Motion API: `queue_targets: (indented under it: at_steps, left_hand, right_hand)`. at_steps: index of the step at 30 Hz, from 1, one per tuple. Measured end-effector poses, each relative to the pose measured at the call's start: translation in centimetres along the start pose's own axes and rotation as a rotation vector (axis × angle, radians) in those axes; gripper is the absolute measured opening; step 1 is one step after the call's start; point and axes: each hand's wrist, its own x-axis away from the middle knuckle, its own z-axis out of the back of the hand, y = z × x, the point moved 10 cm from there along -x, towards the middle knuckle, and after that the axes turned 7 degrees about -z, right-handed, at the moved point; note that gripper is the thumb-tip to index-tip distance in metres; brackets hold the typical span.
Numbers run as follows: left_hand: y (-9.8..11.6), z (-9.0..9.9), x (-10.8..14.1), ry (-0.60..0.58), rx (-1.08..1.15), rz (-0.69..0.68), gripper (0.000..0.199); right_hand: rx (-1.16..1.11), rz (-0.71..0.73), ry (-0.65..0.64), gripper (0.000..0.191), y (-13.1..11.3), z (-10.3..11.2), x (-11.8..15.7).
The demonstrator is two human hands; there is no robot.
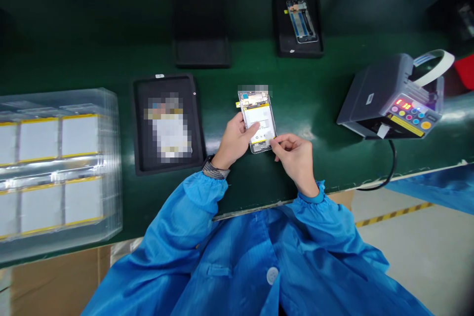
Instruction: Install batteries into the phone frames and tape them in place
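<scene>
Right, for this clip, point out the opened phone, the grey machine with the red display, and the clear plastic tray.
Opened phone (pixel 264 116): head view, on its white inner face.
Grey machine (pixel 385 86): head view, on its casing.
Clear plastic tray (pixel 115 158): head view, right-hand rim.

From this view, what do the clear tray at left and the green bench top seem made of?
Clear tray: probably thin moulded plastic, glossy; see-through walls, bright reflections. Green bench top: likely rubber or vinyl, smooth semi-gloss; soft highlights, though paint can't be ruled out.
</scene>
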Motion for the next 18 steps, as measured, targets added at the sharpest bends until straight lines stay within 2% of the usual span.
queue_targets:
  at_steps: [18]
  left_hand:
    - [-0.11, -0.09, -0.06, -0.019, -0.012, -0.011, 0.060]
  right_hand:
    - [-0.037, -0.018, -0.041, 0.027, 0.11, -0.25, -0.01]
